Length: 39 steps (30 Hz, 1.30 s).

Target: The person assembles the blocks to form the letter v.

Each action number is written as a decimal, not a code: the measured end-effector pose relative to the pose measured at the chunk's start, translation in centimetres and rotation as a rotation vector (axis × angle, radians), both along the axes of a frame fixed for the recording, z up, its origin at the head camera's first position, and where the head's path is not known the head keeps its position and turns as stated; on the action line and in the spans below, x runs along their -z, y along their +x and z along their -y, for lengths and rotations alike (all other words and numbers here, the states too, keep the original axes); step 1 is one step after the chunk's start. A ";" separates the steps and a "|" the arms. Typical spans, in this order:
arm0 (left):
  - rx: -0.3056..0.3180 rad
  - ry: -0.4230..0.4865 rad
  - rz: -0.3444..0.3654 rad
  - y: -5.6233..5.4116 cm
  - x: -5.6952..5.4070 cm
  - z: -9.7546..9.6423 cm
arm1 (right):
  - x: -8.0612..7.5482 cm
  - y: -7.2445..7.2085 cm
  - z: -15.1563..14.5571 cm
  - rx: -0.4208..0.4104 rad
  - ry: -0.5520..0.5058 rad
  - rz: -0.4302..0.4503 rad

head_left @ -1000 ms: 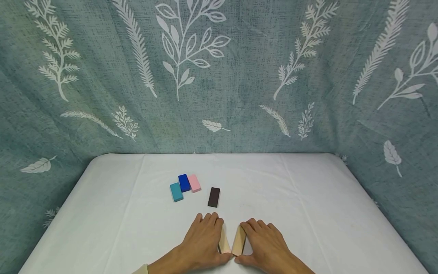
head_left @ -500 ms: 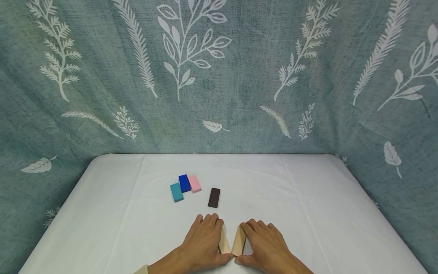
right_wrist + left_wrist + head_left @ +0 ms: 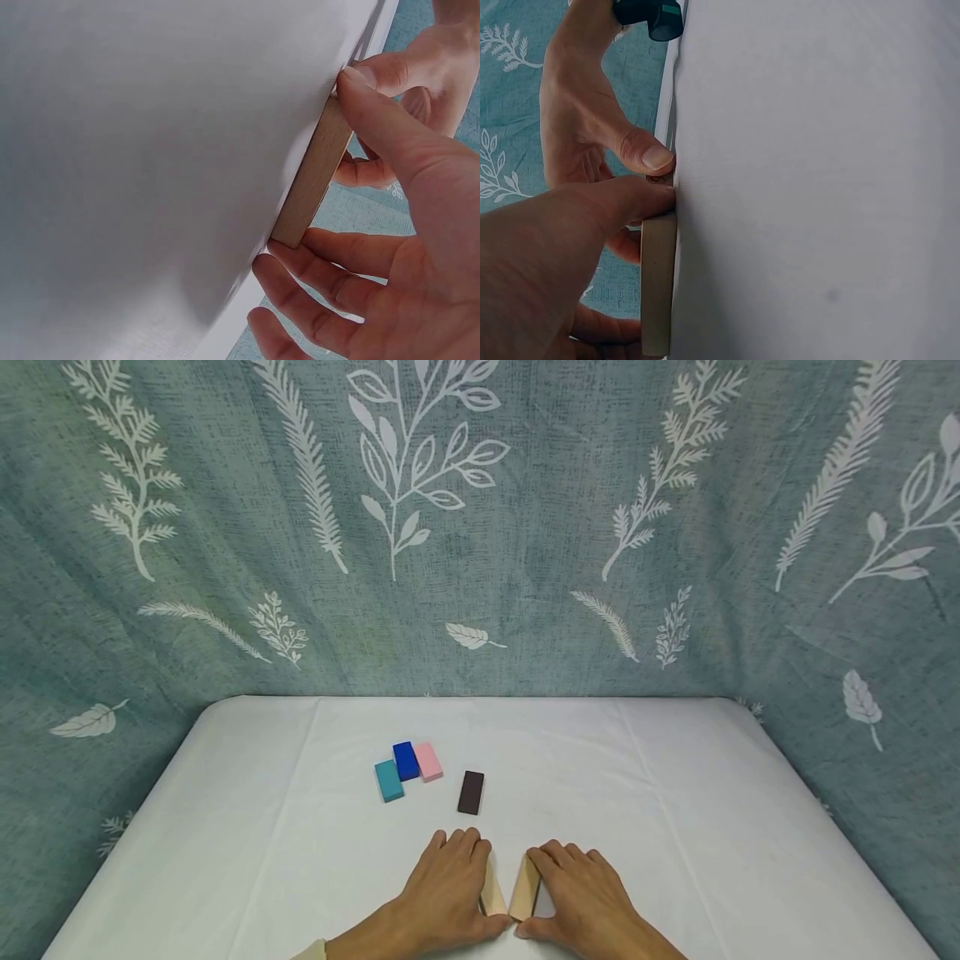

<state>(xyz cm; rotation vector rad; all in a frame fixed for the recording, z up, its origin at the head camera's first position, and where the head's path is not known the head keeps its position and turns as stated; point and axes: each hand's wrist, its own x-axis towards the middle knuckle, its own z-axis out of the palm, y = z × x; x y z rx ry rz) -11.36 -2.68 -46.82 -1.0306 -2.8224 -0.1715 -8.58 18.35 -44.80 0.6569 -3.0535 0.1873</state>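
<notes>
On the white table, my left hand (image 3: 450,889) holds a pale wooden block (image 3: 492,893) lengthwise, thumb at its near end and fingers at its far end. In the left wrist view this block (image 3: 657,285) lies along the cloth. My right hand (image 3: 581,893) has a similar pale wooden block (image 3: 524,890) between thumb and fingers, also seen as a wooden block (image 3: 313,172) in the right wrist view. The two blocks form a narrow V, their near ends close together by the thumbs and their far ends apart.
A dark brown block (image 3: 471,792) lies just beyond the hands. Farther left is a loose group of a teal block (image 3: 389,781), a blue block (image 3: 406,761) and a pink block (image 3: 428,762). A leaf-patterned green curtain (image 3: 540,527) hangs behind the table (image 3: 712,810).
</notes>
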 end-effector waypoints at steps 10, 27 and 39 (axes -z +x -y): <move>0.000 0.003 0.002 0.0 0.0 0.0 | -0.1 0.0 0.0 0.007 -0.020 0.011; -0.017 -0.020 -0.017 0.2 -0.3 -0.1 | -0.1 0.0 0.0 0.010 -0.004 0.000; -0.008 -0.012 -0.039 0.8 0.0 0.3 | -0.2 0.0 -0.5 0.020 -0.049 0.085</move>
